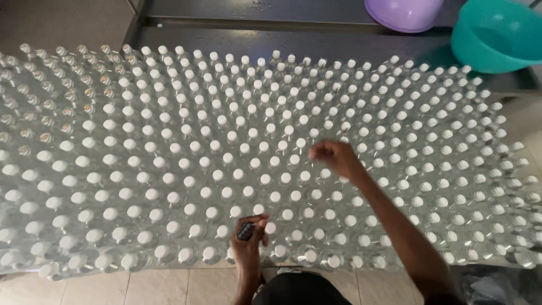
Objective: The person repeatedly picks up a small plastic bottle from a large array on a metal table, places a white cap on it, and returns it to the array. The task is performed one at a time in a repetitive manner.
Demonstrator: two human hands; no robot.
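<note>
Clear bottles [169, 169] with white caps [227, 192] fill the centre, uncapped ones at ten o'clock showing silvery mouths, a lilac basin [402, 13] at twelve o'clock, a teal basin [497, 36] at one o'clock, beige floor tiles [141, 285] at seven o'clock.

You've got one view only, head cam: looks steeply down from above, close over the near edge of the capped bottles [226, 169], facing fwd to the bowls [497, 34] at far side. No 2nd view to overlap.

bottles [186, 169] in rows fill table | two basins [403, 12] behind, right | hands at near edge
</note>
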